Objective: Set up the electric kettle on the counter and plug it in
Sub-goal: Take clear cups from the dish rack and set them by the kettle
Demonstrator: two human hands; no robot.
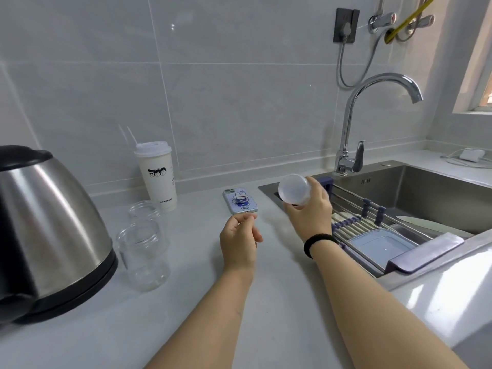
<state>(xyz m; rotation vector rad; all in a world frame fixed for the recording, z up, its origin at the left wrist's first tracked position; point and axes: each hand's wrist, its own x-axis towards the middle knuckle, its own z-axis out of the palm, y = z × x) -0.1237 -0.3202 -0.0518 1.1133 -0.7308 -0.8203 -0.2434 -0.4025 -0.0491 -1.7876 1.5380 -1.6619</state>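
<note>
**Kettle parked far left, hands busy by the sink**

Nearest, the steel kettle (50,230) sits on the counter (186,302), far left. Left hand (239,241) hovers mid-counter, fingers curled, gripping nothing visible. Right hand (310,209) wraps a clear plastic jar (294,189) at the sink (426,187) edge. Farther back, a wall socket (345,25).
</note>
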